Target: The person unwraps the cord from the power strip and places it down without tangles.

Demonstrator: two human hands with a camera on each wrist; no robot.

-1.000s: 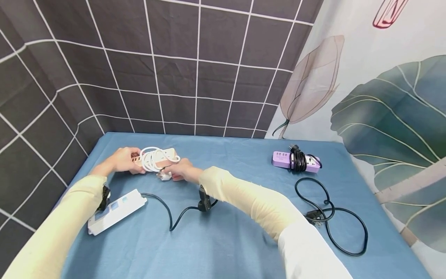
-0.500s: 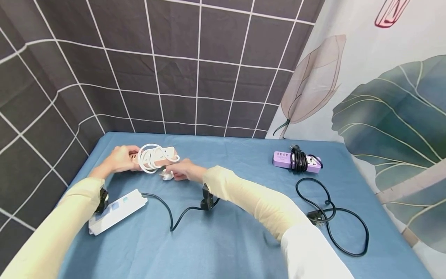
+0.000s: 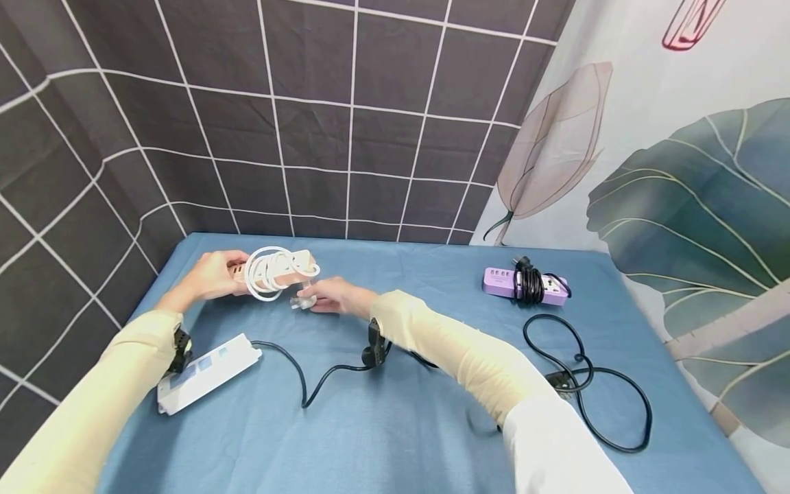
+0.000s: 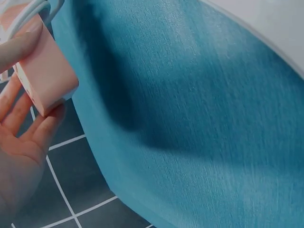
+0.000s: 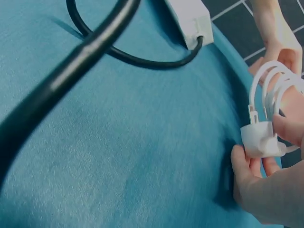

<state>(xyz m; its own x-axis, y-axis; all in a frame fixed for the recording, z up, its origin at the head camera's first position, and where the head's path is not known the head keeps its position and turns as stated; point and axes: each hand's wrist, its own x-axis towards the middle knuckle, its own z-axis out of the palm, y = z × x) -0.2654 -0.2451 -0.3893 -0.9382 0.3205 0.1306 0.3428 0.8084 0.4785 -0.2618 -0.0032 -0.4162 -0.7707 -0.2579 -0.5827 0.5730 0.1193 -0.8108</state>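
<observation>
A pink power strip (image 3: 286, 278) with a white top is raised at the table's back left. Its white cord (image 3: 264, 273) is wound round it in several loops. My left hand (image 3: 212, 276) grips the strip's left end, thumb on one side and fingers on the other in the left wrist view, where the strip's pink end (image 4: 50, 71) shows. With thumb and fingers my right hand (image 3: 333, 296) pinches the white plug (image 5: 261, 138) of that cord, just below the strip's right end. The plug's metal prongs point away from the right palm.
A white power strip (image 3: 206, 374) lies by my left forearm, its black cord (image 3: 302, 384) running right under my right arm. On the right are a purple power strip (image 3: 494, 283) wrapped in black cord and a looped black cord (image 3: 644, 418) with a plug (image 3: 558, 381).
The pink strip has risen a little in my left hand. My right hand has drawn slightly right and the plug has come away from below the strip, now pinched in the fingers.
</observation>
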